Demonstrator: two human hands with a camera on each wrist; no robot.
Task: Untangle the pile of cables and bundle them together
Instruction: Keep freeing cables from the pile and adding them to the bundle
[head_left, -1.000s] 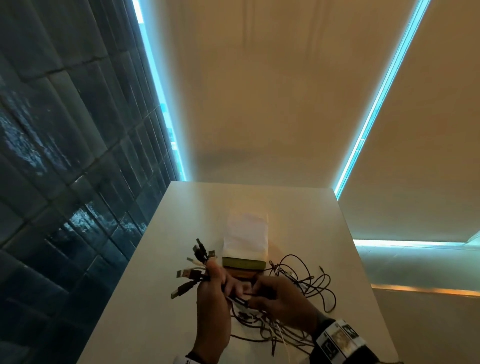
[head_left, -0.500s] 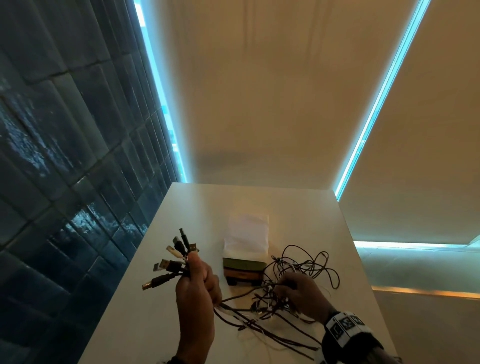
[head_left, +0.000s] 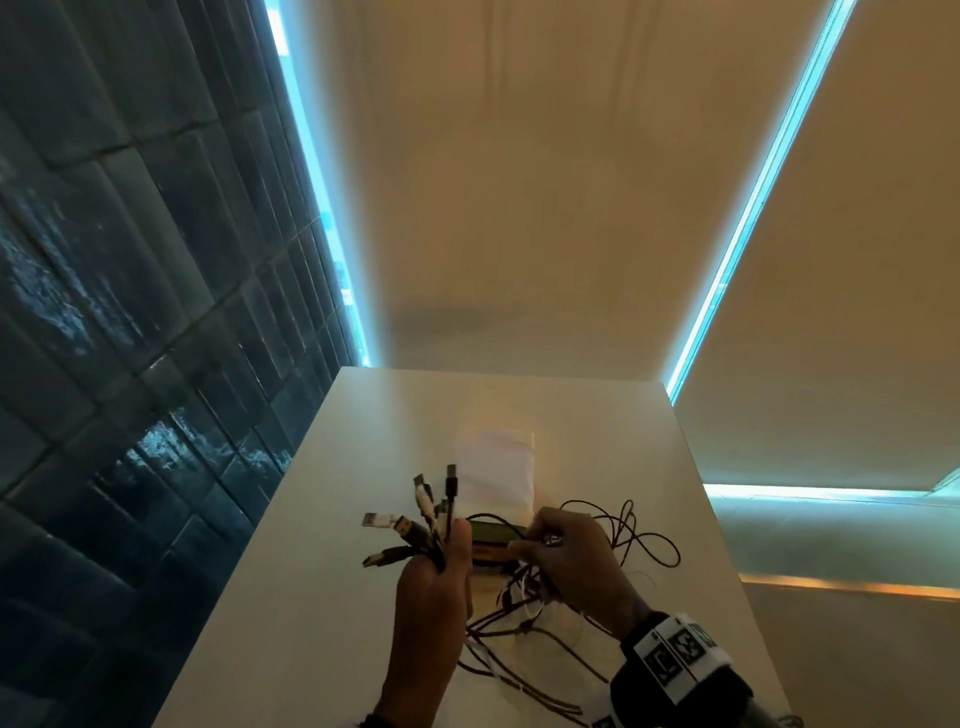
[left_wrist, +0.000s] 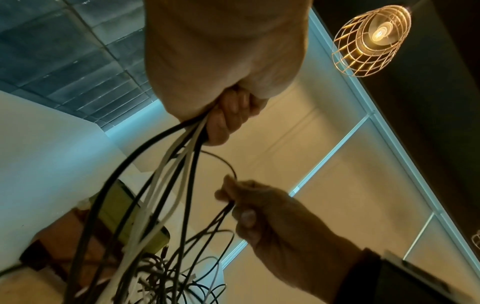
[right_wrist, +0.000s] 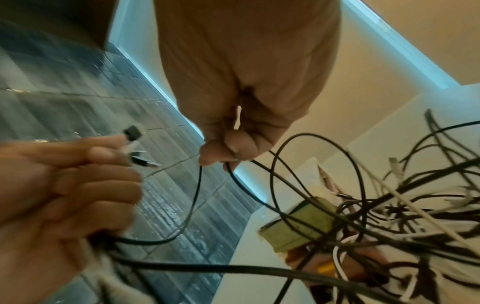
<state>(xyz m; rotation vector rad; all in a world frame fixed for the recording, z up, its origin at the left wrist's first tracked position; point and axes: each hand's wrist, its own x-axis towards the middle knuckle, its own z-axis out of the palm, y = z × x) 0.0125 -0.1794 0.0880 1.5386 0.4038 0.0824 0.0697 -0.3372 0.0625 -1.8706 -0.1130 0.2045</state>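
My left hand is raised above the white table and grips a bunch of black and white cables just below their plugs, which fan out up and to the left. The cords hang down from that fist into a tangle on the table. My right hand is just to the right, at about the same height, and pinches a thin black cable between thumb and fingers. That cable loops across to my left hand. More loops spread right of my right hand.
A white folded cloth or packet lies beyond the hands, with a green and brown block-like object at its near end under the cables. A dark tiled wall runs along the table's left edge. A wire-cage lamp hangs overhead.
My left hand has moved right and up with the plug bundle. My right hand has lifted from the tangle toward the left hand and now pinches one thin black cable.
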